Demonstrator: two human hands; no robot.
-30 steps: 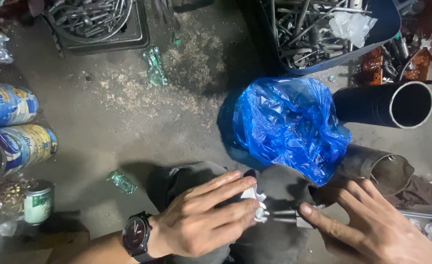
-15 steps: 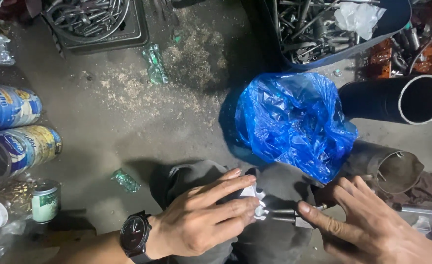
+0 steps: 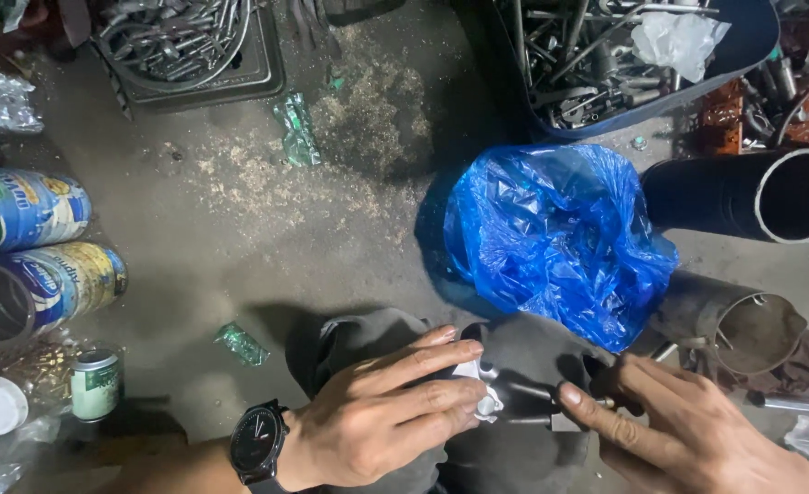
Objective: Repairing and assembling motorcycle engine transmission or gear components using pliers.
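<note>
My left hand (image 3: 382,416), with a black wristwatch (image 3: 258,445) on its wrist, presses a small white and silver metal part (image 3: 484,391) against a dark grey cloth (image 3: 523,366) near the bottom of the view. My right hand (image 3: 674,434) grips the other end of a thin dark metal rod (image 3: 537,393) that runs from that part. A crumpled blue plastic bag (image 3: 555,238) sits just beyond the two hands.
Tins lie on their sides at the left (image 3: 34,247). A small can (image 3: 96,384) stands lower left. A tray of metal wire (image 3: 189,46) and a blue bin of metal rods (image 3: 606,64) sit at the top. Black pipe (image 3: 743,197) and grey pipe (image 3: 743,320) lie right.
Both hands stay on the small part and rod; the fingers of my right hand have closed in toward the rod. The view has shifted slightly.
</note>
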